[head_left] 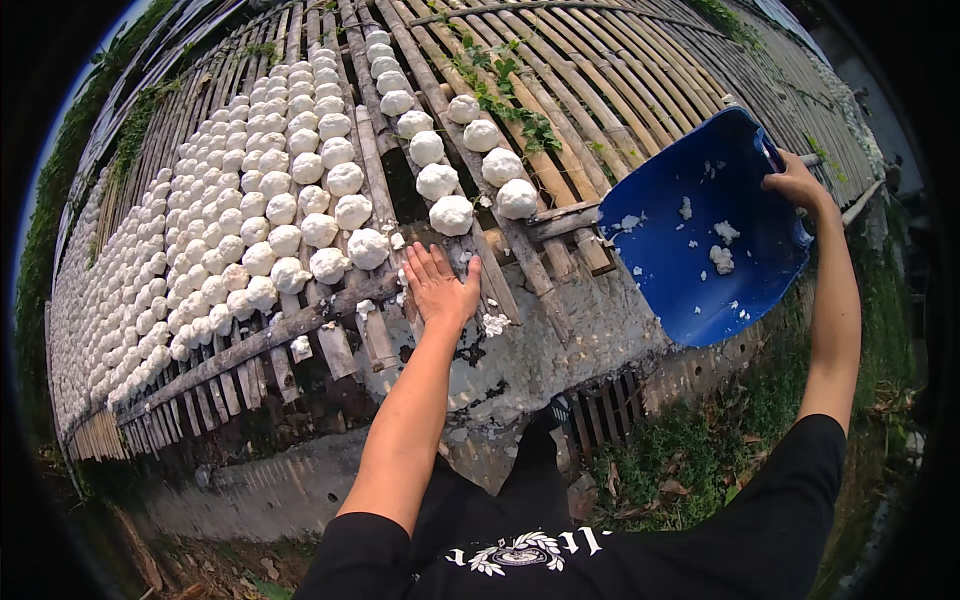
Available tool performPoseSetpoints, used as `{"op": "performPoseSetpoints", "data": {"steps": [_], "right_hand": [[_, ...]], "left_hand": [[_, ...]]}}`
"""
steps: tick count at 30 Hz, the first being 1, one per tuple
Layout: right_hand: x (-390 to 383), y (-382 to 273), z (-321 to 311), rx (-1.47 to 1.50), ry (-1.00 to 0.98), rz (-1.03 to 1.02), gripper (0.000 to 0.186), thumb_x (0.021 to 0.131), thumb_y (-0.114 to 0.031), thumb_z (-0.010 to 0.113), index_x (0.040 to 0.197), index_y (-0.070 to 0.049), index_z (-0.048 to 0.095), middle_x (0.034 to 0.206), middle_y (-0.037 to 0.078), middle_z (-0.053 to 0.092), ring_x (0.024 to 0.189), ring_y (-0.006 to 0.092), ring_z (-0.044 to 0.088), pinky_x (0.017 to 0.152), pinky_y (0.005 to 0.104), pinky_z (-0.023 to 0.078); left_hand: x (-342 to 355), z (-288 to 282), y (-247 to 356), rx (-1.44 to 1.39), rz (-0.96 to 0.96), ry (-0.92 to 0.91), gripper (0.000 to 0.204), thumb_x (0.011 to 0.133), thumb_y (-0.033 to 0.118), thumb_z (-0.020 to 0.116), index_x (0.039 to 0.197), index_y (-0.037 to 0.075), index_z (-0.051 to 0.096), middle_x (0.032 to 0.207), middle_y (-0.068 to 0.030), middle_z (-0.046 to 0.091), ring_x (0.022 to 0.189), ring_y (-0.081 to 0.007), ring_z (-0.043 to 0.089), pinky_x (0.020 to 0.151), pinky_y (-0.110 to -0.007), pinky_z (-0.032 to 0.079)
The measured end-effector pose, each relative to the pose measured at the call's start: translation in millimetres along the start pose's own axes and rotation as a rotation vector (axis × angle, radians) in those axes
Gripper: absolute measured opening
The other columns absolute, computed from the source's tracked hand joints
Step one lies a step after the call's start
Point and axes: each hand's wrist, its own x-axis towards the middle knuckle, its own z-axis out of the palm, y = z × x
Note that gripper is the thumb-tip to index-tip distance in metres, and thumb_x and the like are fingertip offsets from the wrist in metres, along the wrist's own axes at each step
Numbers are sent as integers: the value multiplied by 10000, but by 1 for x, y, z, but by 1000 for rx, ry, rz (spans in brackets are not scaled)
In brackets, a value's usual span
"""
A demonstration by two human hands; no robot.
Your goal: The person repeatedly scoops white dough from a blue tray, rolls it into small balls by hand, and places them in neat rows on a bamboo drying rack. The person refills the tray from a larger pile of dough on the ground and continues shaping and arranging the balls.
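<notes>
My left hand [440,285] lies flat with fingers spread over the bamboo slats, close to the near ends of the rows. White lumpy balls [368,249] sit just beyond and left of its fingertips, and another ball [451,215] tops the row ahead of it. At the right, my right hand [797,183] is wrapped round the rim of a blue plastic scoop [650,220], which is tilted so its inside shows. Several white crumbs [722,260] cling inside the scoop. Small white bits also lie on the slats around my left hand.
A bamboo rack [600,70] stretches away, its left side covered with rows of white balls. Green vines [505,90] creep across the slats. A crosswise pole [290,328] runs near the front edge. Below are a concrete ledge [520,375] and grass with dry leaves [680,460].
</notes>
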Motion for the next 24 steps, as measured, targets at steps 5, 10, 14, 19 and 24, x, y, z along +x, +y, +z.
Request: {"op": "performPoseSetpoints", "data": {"steps": [5, 10, 14, 19, 24], "right_hand": [[-242, 70, 64, 624, 156, 387, 414, 822, -171, 732, 1201, -53, 612, 988, 56, 706, 868, 178, 701, 788, 371, 602], [-491, 89, 246, 1109, 390, 758, 371, 859, -138, 748, 1194, -62, 608, 1086, 92, 692, 951, 253, 708, 844, 429, 616], [-630, 57, 419, 1297, 564, 1032, 397, 849, -109, 753, 1216, -41, 621, 1115, 91, 687, 977, 266, 705, 895, 459, 624], [-696, -27, 602, 1434, 743, 1362, 447, 814, -58, 731, 1241, -92, 600, 1177, 82, 665, 1044, 265, 686, 849, 456, 623], [-675, -116, 728, 1526, 813, 1514, 377, 848, -13, 706, 1168, -110, 533, 1124, 58, 619, 960, 230, 668, 745, 446, 588]], "left_hand": [[4, 7, -4, -100, 64, 26, 1078, 1027, 766, 234, 1660, -104, 169, 1755, -320, 43, 1642, -441, -63, 1299, -555, -123], [7, -8, -12, -197, 190, -19, 1092, 1031, 730, 289, 1640, -157, 101, 1742, -353, 7, 1637, -447, -110, 1296, -563, -129], [-55, -15, -53, -518, 653, 266, 770, 1031, 399, 605, 1596, -59, 352, 1724, -294, 202, 1635, -416, 128, 1313, -527, 140], [-288, 53, -150, -882, 533, -654, 774, 953, 404, 766, 1519, -22, 453, 1579, -249, 423, 1489, -408, 410, 1233, -508, 338], [-432, 146, -234, -1011, -326, -1182, 1248, 852, 436, 902, 1644, -31, 59, 1611, -273, 360, 1514, -345, 383, 1253, -462, 330]]}}
